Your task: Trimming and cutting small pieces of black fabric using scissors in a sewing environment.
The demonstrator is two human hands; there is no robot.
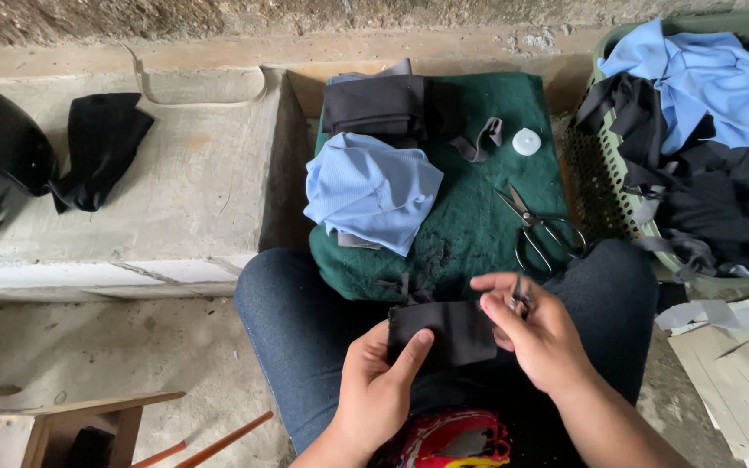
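A seated person in blue jeans holds a small piece of black fabric (444, 334) over the lap, just in front of a dark green cloth (478, 225) spread on a concrete ledge. The left hand (374, 386) pinches the near left edge, thumb laid flat on top, its grip closed on the cloth. The right hand (535, 334) touches the right edge while its fingers close narrowly on a small metal thread snip (520, 299), only partly visible.

Trimming would go best with the left hand keeping the fabric taut and flat, and the snip's tips working close to the edge, clear of the left thumb.

On the green cloth lie large scissors (537, 232), a white round cap (526, 141), a crumpled light blue garment (373, 189) and folded black fabric (379, 106). A green basket (604, 186) heaped with dark and blue clothes stands to the right.
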